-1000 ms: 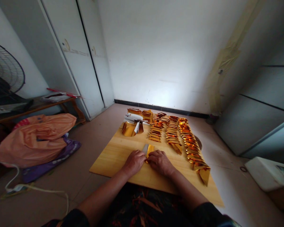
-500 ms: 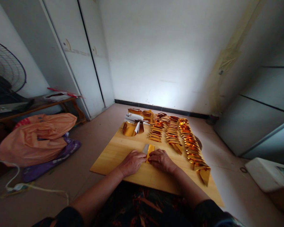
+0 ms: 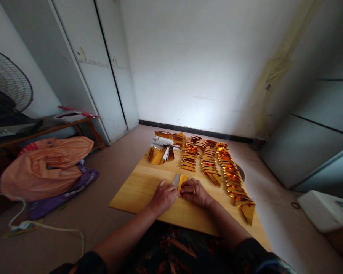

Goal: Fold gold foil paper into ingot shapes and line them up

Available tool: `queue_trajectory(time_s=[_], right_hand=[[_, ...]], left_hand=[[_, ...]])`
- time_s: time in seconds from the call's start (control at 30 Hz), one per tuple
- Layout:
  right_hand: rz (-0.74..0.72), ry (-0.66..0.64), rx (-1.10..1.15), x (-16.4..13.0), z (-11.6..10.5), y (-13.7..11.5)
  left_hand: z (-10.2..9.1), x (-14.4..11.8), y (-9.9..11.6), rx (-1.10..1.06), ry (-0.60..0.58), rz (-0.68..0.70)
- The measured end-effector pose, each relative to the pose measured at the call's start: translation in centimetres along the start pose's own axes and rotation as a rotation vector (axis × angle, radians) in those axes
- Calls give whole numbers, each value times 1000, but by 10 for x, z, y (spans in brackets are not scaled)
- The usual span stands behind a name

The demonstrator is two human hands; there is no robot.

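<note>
Since the earlier frame our hands have barely shifted, staying pressed together on the gold foil sheet (image 3: pixel 180 180). Our left hand (image 3: pixel 164 196) and right hand (image 3: pixel 194 192) pinch its near edge flat against the wooden board (image 3: pixel 137 186). Beyond it lie rows of folded gold pieces (image 3: pixel 208 161), a loose foil stack (image 3: pixel 160 154) at the far edge

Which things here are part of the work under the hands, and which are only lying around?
In the work:
- gold paper, pressed by left hand and right hand
- wooden board
- rows of folded gold pieces
- unfolded gold sheets

Lying around:
- orange bag
- fan
- white box
</note>
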State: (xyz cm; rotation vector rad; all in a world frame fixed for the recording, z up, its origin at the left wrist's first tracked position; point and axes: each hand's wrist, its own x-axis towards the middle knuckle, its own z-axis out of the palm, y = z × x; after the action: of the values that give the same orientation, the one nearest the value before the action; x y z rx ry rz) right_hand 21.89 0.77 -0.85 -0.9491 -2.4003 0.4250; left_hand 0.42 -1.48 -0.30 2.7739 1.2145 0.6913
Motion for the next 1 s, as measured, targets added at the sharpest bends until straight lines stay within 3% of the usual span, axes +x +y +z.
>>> queue_trajectory(time_s=[0.23,0.57,0.8,1.0], right_hand=[[-55,50,29,-2,0,2],[-50,110,-170,2,9,-8],[-1,78,-213,5,15,-6],[49,33,-120,10,9,-9]], left_hand=[[1,0,-2,2,30,-26],[1,1,-1,-72,67,-67],[-7,-5,-5,-178,10,-23],[-9,-10,-8,-188,-40,-44]])
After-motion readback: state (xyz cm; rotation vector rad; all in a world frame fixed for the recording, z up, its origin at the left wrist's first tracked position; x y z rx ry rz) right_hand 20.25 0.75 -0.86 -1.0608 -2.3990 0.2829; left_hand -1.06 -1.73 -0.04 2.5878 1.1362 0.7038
